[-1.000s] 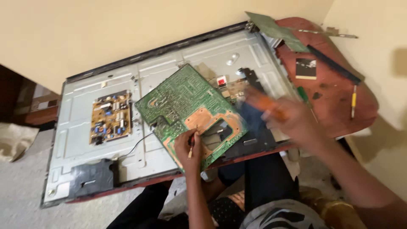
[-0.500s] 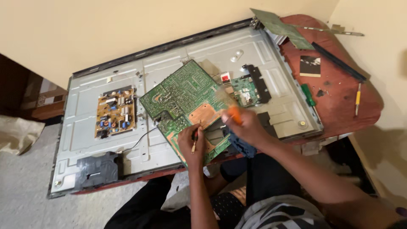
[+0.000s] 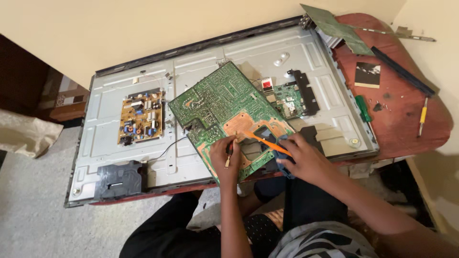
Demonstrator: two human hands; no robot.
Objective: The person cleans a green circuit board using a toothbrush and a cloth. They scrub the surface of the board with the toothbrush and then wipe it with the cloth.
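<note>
Nearest the camera are the person's dark-clothed knees and, to the left, a floor [image 3: 33, 205] of pale grey speckled carpet. Just above the lap, the left hand [image 3: 224, 155] is closed in a pinch around a short, thin wooden-looking stick [image 3: 228, 153], its tip down on the large green circuit board [image 3: 224, 107]. The right hand [image 3: 303, 160] is curled around a soldering iron with an orange barrel [image 3: 265, 142], whose tip rests on the board's coppery lower area, close beside the stick; the fingers also seem to cover something blue, which cannot be made out. That board, matte green with fine traces and square cut-outs, lies tilted across the middle of a wide, ribbed grey metal television back panel [image 3: 311, 57], which lies flat on a rounded, scuffed reddish-brown desk [image 3: 401, 119]. On the panel's near left corner sits a black plastic block [image 3: 119, 179]; farther left is a tan board crowded with small components [image 3: 141, 117], and right of the big board a small green board [image 3: 289, 98] beside a black bracket. On the bare desk to the right lie a green-handled screwdriver [image 3: 362, 107], a yellow-handled one [image 3: 422, 117], a small dark card [image 3: 368, 75] and a long black strip [image 3: 404, 71]. At the far edge another green board [image 3: 337, 26] overhangs the panel's corner. Behind everything is a plain cream wall [image 3: 143, 28], with dark wooden furniture at the left.
</note>
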